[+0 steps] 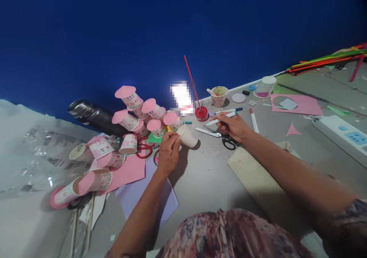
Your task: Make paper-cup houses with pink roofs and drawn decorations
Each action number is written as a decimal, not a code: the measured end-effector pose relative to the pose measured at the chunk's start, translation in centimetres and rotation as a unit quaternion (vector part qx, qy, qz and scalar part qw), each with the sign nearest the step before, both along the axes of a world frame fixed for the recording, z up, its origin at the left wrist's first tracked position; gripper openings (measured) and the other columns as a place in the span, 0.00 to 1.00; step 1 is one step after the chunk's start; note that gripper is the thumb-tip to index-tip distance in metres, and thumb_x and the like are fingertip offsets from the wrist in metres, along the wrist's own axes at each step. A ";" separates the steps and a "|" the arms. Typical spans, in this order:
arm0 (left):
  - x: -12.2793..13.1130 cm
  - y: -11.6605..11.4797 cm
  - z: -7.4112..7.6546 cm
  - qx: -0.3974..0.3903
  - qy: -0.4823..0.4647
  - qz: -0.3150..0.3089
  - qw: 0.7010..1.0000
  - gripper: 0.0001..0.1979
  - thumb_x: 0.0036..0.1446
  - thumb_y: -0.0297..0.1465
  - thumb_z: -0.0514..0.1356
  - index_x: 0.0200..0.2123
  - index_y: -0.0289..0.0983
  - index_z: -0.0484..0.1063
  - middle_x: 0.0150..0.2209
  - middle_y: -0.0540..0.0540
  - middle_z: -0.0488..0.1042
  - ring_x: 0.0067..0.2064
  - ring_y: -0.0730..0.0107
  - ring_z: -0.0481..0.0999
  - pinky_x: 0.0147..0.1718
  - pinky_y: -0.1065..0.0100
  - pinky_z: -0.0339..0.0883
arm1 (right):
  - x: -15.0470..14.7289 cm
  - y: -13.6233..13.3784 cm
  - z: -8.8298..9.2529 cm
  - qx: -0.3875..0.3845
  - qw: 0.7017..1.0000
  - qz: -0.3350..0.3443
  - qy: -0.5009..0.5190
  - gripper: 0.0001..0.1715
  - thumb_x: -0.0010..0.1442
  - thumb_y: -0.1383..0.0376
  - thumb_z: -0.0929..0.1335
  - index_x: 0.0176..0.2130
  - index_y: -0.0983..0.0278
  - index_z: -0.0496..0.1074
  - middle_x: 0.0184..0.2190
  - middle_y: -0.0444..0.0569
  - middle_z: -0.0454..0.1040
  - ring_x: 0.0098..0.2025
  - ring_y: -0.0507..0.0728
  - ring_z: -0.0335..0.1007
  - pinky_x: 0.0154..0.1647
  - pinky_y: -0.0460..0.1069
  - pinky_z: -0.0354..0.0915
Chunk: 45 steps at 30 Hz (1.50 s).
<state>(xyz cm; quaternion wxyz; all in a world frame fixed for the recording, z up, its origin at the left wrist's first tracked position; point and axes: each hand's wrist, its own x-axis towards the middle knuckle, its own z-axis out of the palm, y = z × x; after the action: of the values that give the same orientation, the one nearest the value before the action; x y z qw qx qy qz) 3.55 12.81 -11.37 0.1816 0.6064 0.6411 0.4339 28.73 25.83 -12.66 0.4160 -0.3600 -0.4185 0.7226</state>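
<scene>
My left hand (169, 151) pinches the rim of a white paper cup (188, 137), which tilts on its side with its mouth toward that hand. A small purple mark shows on the cup's wall. To the right, my right hand (231, 127) grips a white marker (220, 119) with a teal end, its tip pointing left toward the cup. Below the right hand lie black-handled scissors (229, 144) and a white pen (207, 132). Beside my left hand stand several decorated paper cups (156, 128) with pink paper cone tops.
Red-handled scissors (145, 151) and pink and purple paper sheets (149, 196) lie at left, near a black bottle (97, 116). Behind are a red jar (202, 113) with a stick and a patterned cup (219, 96). A beige cloth (252, 173) and power strip (341, 135) lie right.
</scene>
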 end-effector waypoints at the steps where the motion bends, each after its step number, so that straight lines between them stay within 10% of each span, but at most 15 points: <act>1: -0.2 0.0 0.0 -0.019 -0.079 0.011 0.997 0.13 0.67 0.41 0.61 0.39 0.39 0.79 0.45 0.42 0.75 0.51 0.58 0.75 0.52 0.58 0.71 | 0.0 -0.1 0.1 0.013 1.000 0.007 0.000 0.26 0.47 0.47 0.82 0.34 0.64 0.80 0.21 0.43 0.74 0.19 0.46 0.59 0.16 0.42 0.52; 6: -0.5 -0.4 -0.1 -0.090 -0.312 0.002 0.946 0.18 0.64 0.48 0.62 0.39 0.38 0.77 0.39 0.43 0.79 0.40 0.62 0.78 0.35 0.62 0.75 | -0.1 -1.6 0.6 0.131 0.989 0.070 -0.020 0.28 0.61 0.46 0.75 0.53 0.60 0.81 0.43 0.53 0.85 0.33 0.53 0.76 0.26 0.46 0.68; 13: 1.2 -0.8 -0.1 -0.175 -0.568 -0.076 0.801 0.12 0.60 0.38 0.70 0.42 0.37 0.78 0.38 0.46 0.81 0.36 0.68 0.80 0.34 0.67 0.78 | -1.1 -3.6 0.6 0.174 0.970 0.171 -0.014 0.43 0.51 0.54 0.80 0.64 0.52 0.74 0.59 0.51 0.79 0.56 0.64 0.76 0.42 0.53 0.76; 20: 2.6 -1.2 0.0 -0.148 -0.552 -0.085 0.816 0.23 0.57 0.48 0.71 0.48 0.39 0.78 0.44 0.44 0.80 0.39 0.66 0.78 0.33 0.68 0.74 | -1.8 -4.4 0.9 0.223 0.959 0.122 -0.127 0.50 0.46 0.50 0.82 0.65 0.58 0.74 0.56 0.55 0.80 0.56 0.67 0.76 0.49 0.57 0.74; 28: 4.6 -1.6 -1.8 -0.036 -0.448 -0.076 0.890 0.32 0.51 0.44 0.74 0.58 0.46 0.72 0.61 0.44 0.77 0.62 0.53 0.74 0.61 0.53 0.69 | -2.9 -4.7 -0.4 0.237 0.958 0.080 -0.138 0.49 0.47 0.48 0.82 0.64 0.59 0.74 0.53 0.56 0.82 0.57 0.68 0.78 0.62 0.64 0.71; 38: -0.1 -0.8 -2.3 -0.273 -0.643 -0.281 0.658 0.33 0.65 0.55 0.55 0.45 0.28 0.77 0.32 0.36 0.84 0.29 0.54 0.85 0.32 0.58 0.78 | -1.1 -4.2 1.0 0.402 0.883 0.126 -0.206 0.58 0.48 0.53 0.82 0.71 0.54 0.63 0.68 0.59 0.71 0.68 0.72 0.67 0.63 0.67 0.68; 45: -0.1 -1.0 -3.4 -0.383 -0.599 -0.376 0.594 0.40 0.66 0.59 0.48 0.42 0.25 0.79 0.29 0.33 0.83 0.25 0.54 0.84 0.25 0.61 0.78 | -0.8 -6.0 2.4 0.527 0.799 0.189 -0.220 0.51 0.53 0.59 0.80 0.70 0.52 0.64 0.68 0.57 0.70 0.67 0.72 0.68 0.62 0.64 0.70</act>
<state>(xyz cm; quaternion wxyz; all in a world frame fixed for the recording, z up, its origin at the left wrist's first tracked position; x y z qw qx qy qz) 3.45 11.82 -14.80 0.8874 0.2723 0.2101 0.3069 27.95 19.78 -10.22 0.2931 -0.1481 -0.8746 0.3567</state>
